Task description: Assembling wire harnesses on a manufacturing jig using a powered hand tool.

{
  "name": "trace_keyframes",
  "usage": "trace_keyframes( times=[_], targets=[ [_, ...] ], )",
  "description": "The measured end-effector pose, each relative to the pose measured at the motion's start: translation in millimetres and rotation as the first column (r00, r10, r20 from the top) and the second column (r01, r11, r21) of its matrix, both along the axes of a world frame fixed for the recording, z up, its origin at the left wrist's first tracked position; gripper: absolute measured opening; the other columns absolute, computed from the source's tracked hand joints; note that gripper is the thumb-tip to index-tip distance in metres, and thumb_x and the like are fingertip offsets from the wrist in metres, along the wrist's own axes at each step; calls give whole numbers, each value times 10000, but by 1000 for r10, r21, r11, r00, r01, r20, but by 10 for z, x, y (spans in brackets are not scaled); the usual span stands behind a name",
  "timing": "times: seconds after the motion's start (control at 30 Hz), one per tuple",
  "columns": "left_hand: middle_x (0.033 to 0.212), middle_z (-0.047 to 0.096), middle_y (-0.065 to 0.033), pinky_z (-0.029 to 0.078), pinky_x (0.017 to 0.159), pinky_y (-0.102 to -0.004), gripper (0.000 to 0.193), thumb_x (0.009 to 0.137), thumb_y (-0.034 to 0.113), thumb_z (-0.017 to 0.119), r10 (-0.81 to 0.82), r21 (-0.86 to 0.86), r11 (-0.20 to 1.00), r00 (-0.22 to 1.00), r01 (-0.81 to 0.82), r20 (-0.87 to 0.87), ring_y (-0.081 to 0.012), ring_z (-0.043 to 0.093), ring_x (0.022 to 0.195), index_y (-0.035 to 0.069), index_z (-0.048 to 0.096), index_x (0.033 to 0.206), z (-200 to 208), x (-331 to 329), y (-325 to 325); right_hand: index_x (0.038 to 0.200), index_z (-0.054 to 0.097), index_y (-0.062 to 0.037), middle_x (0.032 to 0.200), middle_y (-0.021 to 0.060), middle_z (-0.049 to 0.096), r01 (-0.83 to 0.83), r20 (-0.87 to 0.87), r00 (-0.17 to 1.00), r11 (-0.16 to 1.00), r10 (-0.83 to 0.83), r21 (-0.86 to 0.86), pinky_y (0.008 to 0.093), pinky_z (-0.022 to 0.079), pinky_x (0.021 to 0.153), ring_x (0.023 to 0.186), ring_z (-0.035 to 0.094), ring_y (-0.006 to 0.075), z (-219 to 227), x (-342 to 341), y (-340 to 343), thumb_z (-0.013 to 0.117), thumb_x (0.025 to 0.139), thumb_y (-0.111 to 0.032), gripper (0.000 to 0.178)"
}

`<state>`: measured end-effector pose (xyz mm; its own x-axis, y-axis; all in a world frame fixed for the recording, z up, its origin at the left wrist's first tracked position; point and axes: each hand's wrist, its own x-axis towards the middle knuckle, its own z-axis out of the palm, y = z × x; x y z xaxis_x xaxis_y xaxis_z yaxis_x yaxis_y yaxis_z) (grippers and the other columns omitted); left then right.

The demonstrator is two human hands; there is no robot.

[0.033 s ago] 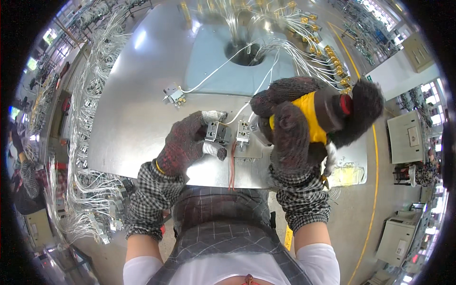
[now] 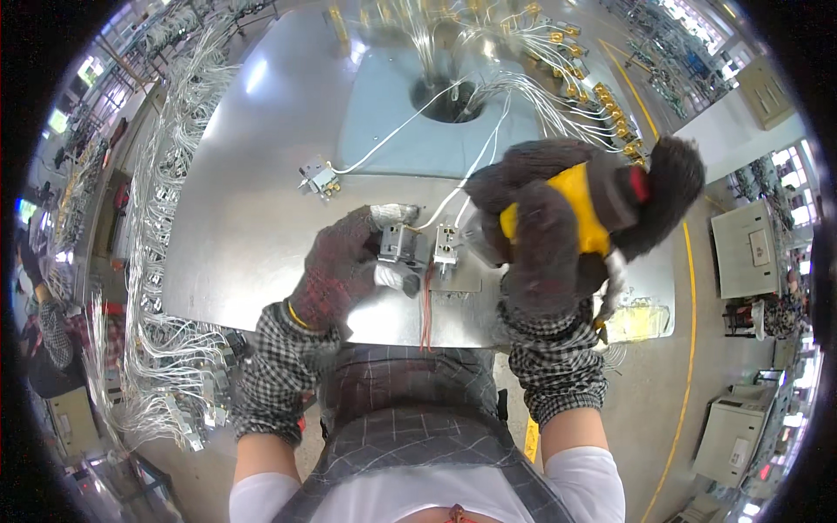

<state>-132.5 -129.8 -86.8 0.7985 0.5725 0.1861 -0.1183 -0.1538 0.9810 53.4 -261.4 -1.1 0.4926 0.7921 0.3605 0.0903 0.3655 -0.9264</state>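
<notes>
My left hand [image 2: 340, 261], in a dark knit glove with white-wrapped fingertips, pinches a small grey metal switch block [image 2: 398, 245] between thumb and finger. Just right of it, a second small metal block [image 2: 446, 246] rests near a fixture on the steel table, with a white lead running from it. My gloved right hand [image 2: 545, 248] is wrapped round a yellow-and-black power tool [image 2: 582, 209]. Its blurred nose points left, close beside the second block; whether they touch I cannot tell. Thin reddish wires [image 2: 426, 309] hang over the table's near edge.
White leads come out of a round hole [image 2: 449, 100] in a blue-grey plate [image 2: 370, 131]. One ends at another metal block [image 2: 320, 179] on the table. Brass-coloured fittings [image 2: 610, 105] line the far right edge. Bundles of white-wired parts [image 2: 166, 235] hang along the left side.
The power tool and my right hand have shifted slightly right. The switch block in my left hand has turned a little.
</notes>
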Motion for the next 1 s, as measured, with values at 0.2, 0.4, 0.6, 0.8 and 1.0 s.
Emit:
trace_keyframes(
  times=[0.2, 0.4, 0.6, 0.8, 1.0],
  targets=[
    [1060, 696, -77, 566, 754, -302, 670, 692, 344, 883, -7, 391, 919, 995, 44, -96, -199, 708, 867, 150, 626, 1279, 294, 381, -158, 1358, 424, -47, 1122, 170, 651, -318, -170, 930, 946, 325, 66, 446, 599, 830, 946, 673, 296, 213, 577, -155, 530, 930, -399, 564],
    [933, 718, -93, 567, 775, -358, 640, 687, 411, 873, 51, 321, 945, 940, 63, -337, -254, 723, 861, 139, 648, 1222, 420, 300, -92, 1245, 567, 49, 1190, 220, 640, -575, -324, 727, 795, 605, 195, 498, 576, 889, 1015, 651, 364, 132, 651, -168, 400, 923, -686, 819],
    [965, 708, -114, 558, 757, -410, 615, 720, 419, 842, 56, 409, 903, 911, 128, -408, -313, 712, 892, 128, 618, 1214, 469, 390, -144, 1291, 563, -3, 1268, 178, 618, -264, -609, 574, 828, 547, 494, 380, 528, 1012, 1092, 657, 231, -768, 330, 225, 569, 1014, -166, 321],
    [959, 695, -126, 553, 747, -426, 604, 727, 409, 837, 105, 618, 778, 946, 114, -307, -344, 694, 902, 107, 623, 1205, 413, 361, -110, 1281, 540, -34, 1065, 101, 701, 206, -29, 978, 976, -208, -69, 346, 542, 934, 993, 677, 175, -367, -52, -72, 824, 779, -38, 577],
    [984, 700, -137, 554, 759, -421, 614, 699, 355, 845, 78, 473, 873, 923, 120, -377, -346, 702, 897, 97, 629, 1212, 452, 387, -152, 1353, 490, -4, 1314, 181, 587, -118, 148, 984, 981, 95, 155, 375, 537, 1000, 1135, 629, 231, -498, 129, 85, 746, 865, -38, 552]
  ],
)
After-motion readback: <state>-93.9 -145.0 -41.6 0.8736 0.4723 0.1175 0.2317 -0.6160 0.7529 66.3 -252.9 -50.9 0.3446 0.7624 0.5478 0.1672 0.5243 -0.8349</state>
